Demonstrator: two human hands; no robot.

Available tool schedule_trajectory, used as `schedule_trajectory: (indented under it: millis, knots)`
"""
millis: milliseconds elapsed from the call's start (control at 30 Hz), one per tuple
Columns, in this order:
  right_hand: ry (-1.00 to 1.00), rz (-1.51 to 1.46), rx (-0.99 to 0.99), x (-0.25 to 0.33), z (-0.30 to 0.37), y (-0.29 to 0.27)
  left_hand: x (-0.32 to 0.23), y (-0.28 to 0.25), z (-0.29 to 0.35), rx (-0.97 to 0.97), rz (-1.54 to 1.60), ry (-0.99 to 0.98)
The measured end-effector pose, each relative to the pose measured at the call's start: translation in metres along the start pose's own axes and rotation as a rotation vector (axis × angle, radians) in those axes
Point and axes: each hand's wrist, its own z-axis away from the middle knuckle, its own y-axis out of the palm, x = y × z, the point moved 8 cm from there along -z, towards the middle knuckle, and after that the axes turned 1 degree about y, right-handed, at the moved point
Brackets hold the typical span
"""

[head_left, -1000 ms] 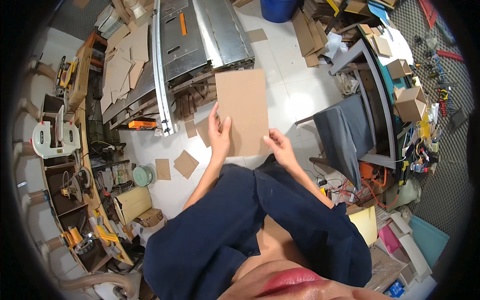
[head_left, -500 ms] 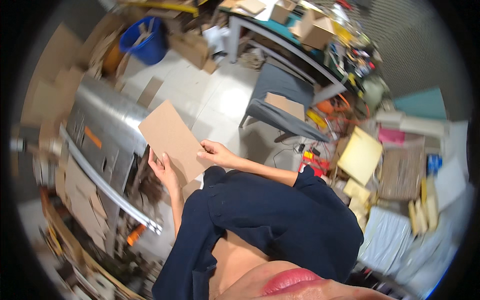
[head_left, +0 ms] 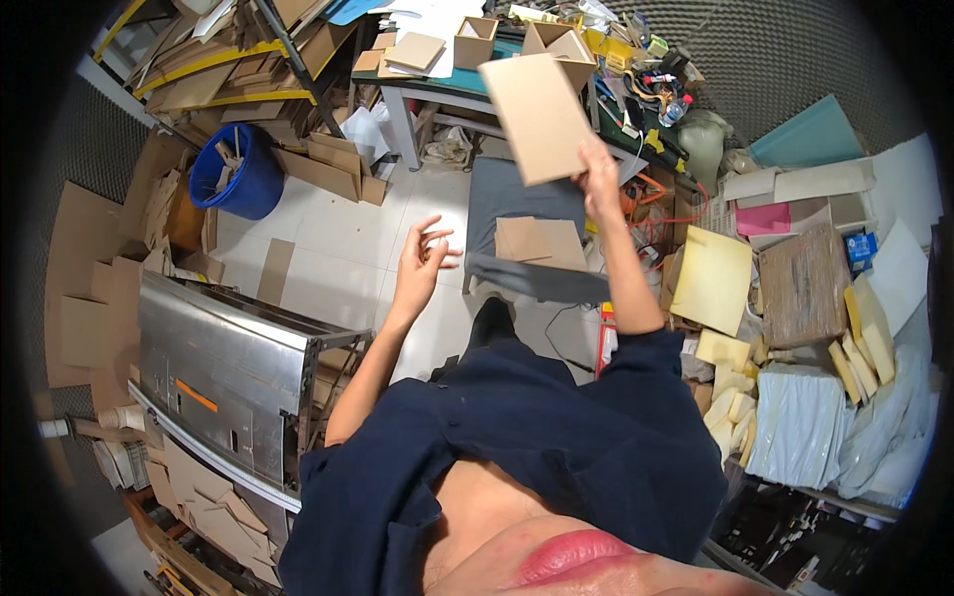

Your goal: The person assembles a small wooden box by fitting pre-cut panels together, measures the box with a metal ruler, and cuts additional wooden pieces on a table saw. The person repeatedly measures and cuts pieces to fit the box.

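Right hand (head_left: 599,179) grasping flat tan rectangular board (head_left: 535,114) near corner; off-centre grip could let board tilt, knocking open-topped brown box (head_left: 576,71). Left hand (head_left: 421,262) released, empty.

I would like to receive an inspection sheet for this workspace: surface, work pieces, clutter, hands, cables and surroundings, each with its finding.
Surface: green-topped table carries two open tan boxes.
Work pieces: one flat tan board held up; smaller tan pieces lie on the grey chair.
Clutter: mixed small items crowd the table's right end; blue bin holds scraps.
Hands: right hand grips the board at its edge; left hand holds nothing, fingers loosely bent.
Cables: thin black cable on the floor by the chair.
Surroundings: metal-topped machine at left; yellow-edged rack stacked with boards.
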Motion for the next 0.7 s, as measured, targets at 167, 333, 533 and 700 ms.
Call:
schedule_trajectory:
  millis: [167, 333, 533, 700]
  knots:
    - [0.019, -0.007, -0.186, -0.021, -0.208, -0.115, 0.092, 0.014, -0.030, -0.105, -0.028, -0.212]
    - [0.155, 0.008, -0.247, -0.069, -0.309, -0.139, 0.107, 0.021, -0.054, -0.246, -0.018, -0.322]
    - [0.238, 0.027, -0.155, -0.094, -0.333, -0.148, 0.105, 0.026, -0.081, -0.305, -0.031, -0.355]
    - [0.238, 0.007, -0.125, -0.093, -0.334, -0.151, 0.109, 0.041, -0.100, -0.293, -0.051, -0.376]
